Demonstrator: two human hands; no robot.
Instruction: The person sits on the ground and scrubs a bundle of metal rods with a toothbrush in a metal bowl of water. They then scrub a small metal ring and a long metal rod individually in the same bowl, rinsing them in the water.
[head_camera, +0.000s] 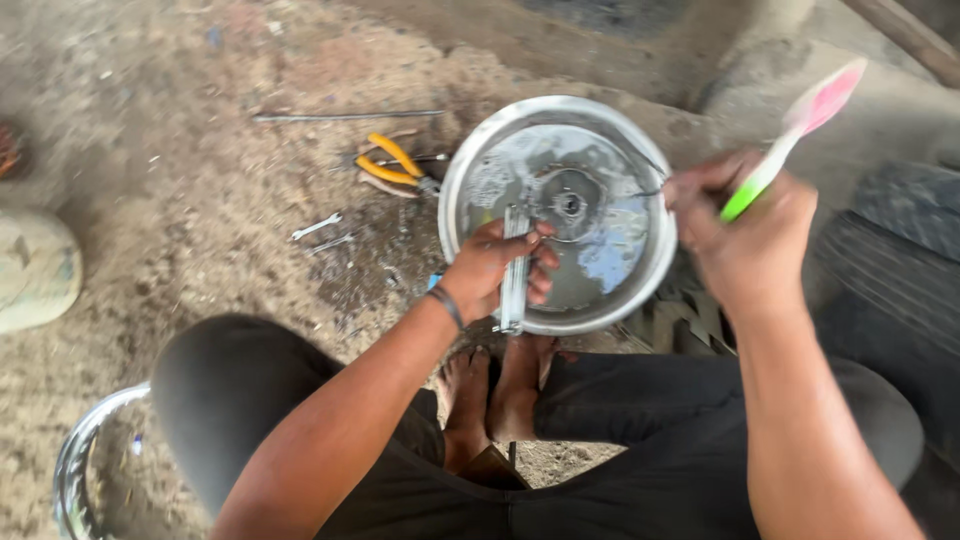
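Observation:
A round shiny metal basin (600, 130) with liquid and a small round part in its middle sits on the dirt ground before my bare feet. My left hand (495, 270) grips a long silvery metal part (514, 285) over the basin's near rim. My right hand (745, 225), at the basin's right edge, holds a toothbrush (790, 140) with a green, white and pink handle pointing up and right; its bristle end reaches toward the basin and is blurred.
Yellow-handled pliers (392, 162), a thin metal rod (345, 117) and small wrenches (318, 228) lie on the ground left of the basin. A chrome wheel rim (75, 465) is at lower left. A tyre (890, 260) lies at the right.

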